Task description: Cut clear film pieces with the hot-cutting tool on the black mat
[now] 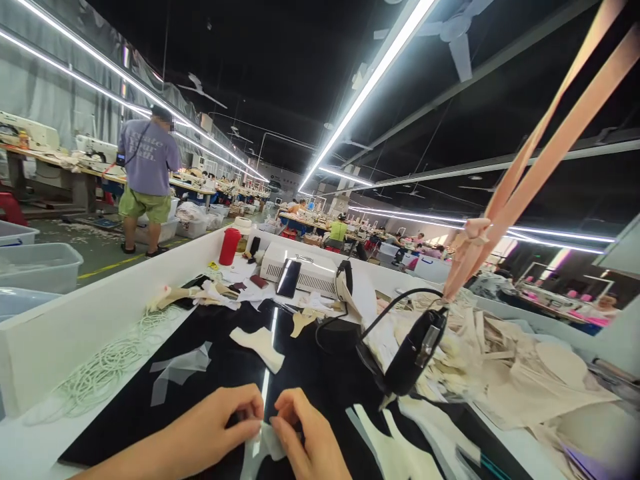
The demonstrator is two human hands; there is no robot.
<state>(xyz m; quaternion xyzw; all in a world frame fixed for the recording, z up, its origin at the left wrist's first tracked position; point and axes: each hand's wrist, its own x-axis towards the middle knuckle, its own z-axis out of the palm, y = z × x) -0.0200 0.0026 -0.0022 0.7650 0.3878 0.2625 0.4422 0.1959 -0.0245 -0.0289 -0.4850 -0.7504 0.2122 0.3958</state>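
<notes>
My left hand (210, 423) and my right hand (305, 437) meet at the bottom edge over a glossy black work surface (310, 373). Both pinch a small translucent white piece of material (267, 443) between thumbs and fingertips. A cream fabric cut piece (260, 345) lies just beyond them. A clear film scrap (180, 370) lies to the left. More pale cut pieces (395, 447) lie to the right.
A black handheld tool on a cord (413, 353) hangs from peach straps (540, 153). A heap of cream fabric pieces (505, 373) fills the right. White cord (107, 363), a red bottle (229, 246), a phone (289, 278) and a white machine (310, 270) lie farther back. A person (147, 187) stands at left.
</notes>
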